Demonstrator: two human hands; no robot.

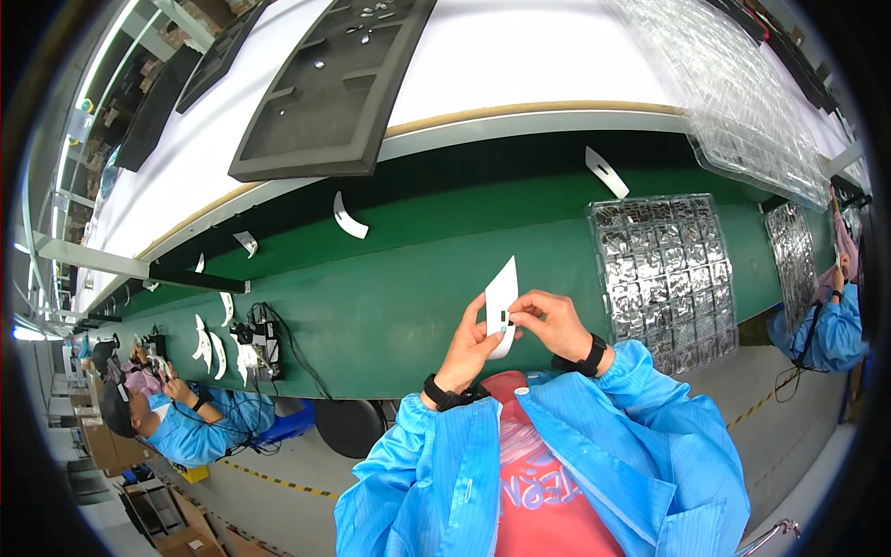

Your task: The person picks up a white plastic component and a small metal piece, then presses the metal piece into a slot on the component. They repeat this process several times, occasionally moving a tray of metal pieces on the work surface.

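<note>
A white, curved plastic panel [502,288] with a pointed upper end and a small dark slot is held upright over the green bench, close to my body. My left hand [469,350] grips its lower left side, the thumb lying across the front. From the right, my right hand [549,320] has its thumb and fingertips pinched together at the slot. Whatever sits between those fingertips is too small to make out. Both wrists wear black bands below blue sleeves.
Right of my hands lies a clear plastic tray [664,278] with many pockets. Similar white panels [349,215] rest along the green bench [408,278]. A black foam tray [316,102] holds small shiny parts on the raised white shelf. Co-workers in blue sit at both sides.
</note>
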